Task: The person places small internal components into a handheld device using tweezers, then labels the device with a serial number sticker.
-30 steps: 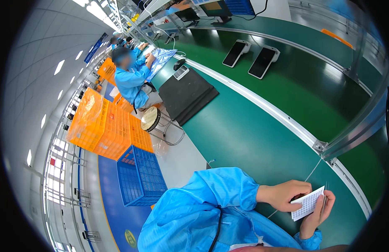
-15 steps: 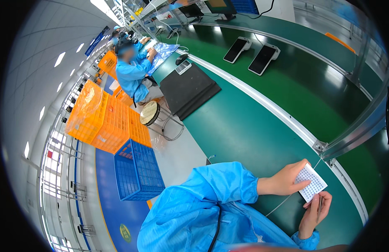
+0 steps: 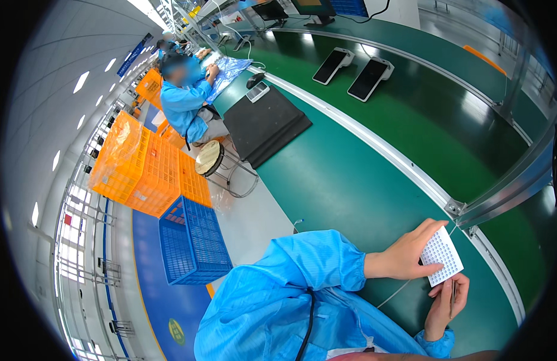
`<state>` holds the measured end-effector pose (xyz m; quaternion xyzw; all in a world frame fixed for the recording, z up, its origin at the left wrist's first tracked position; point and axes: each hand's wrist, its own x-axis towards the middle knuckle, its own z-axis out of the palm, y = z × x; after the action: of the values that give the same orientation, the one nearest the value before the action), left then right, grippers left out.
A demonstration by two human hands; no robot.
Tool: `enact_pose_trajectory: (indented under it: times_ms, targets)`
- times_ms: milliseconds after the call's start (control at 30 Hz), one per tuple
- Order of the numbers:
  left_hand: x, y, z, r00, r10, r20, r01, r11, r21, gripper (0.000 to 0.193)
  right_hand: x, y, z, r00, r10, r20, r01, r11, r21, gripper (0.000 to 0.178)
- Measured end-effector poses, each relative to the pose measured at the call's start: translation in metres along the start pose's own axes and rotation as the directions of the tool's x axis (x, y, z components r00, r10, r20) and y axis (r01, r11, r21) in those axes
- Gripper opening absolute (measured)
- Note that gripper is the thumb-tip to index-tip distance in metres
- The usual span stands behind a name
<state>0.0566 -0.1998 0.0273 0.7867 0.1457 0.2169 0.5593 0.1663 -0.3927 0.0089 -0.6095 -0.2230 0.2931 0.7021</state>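
My left hand (image 3: 404,254) reaches in from the left and grips a small white sheet (image 3: 445,256) dotted with rows of round, bluish stickers. Its thumb lies across the sheet's lower left part, and the other fingers are at its upper edge. Just below the sheet is my right hand (image 3: 446,305), closed around a slim metal tool (image 3: 452,299) that looks like tweezers. That hand's fingertips are at the sheet's lower edge; whether they touch it I cannot tell. Both hands are above the green worktable (image 3: 350,198).
A metal post (image 3: 501,192) and rail (image 3: 410,166) run beside my hands. Two handheld terminals (image 3: 370,79) lie on the green belt. A black mat (image 3: 263,123) is farther along the table. Orange crates (image 3: 161,174), a blue crate (image 3: 194,243), a stool (image 3: 210,157) and a seated co-worker (image 3: 185,105) are left.
The sheet has turned slightly and faces me more fully. My left hand's fingers have spread out along its upper edge. The surroundings have shifted a little left in view.
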Motion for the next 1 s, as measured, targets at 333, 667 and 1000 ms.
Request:
enact_pose_trajectory:
  times_ms: [333,667,1000]
  targets:
    - [-0.001,-0.0015,-0.0007,0.987,0.125,0.098,-0.138,0.981,0.137,0.117,0.0004,0.0021,0.003,0.998,-0.028,-0.052,0.028,1.0,-0.004,0.018]
    - [-0.0025,-0.0063,0.0024,0.991,0.105,0.088,-0.115,0.986,0.12,0.117,-0.0003,0.005,0.001,0.998,-0.034,-0.049,0.034,0.999,0.009,0.014]
    - [-0.0019,-0.0046,0.0021,0.991,0.107,0.079,-0.114,0.989,0.091,0.117,0.0003,0.0033,0.0014,0.998,0.011,-0.068,-0.007,0.998,0.056,0.015]
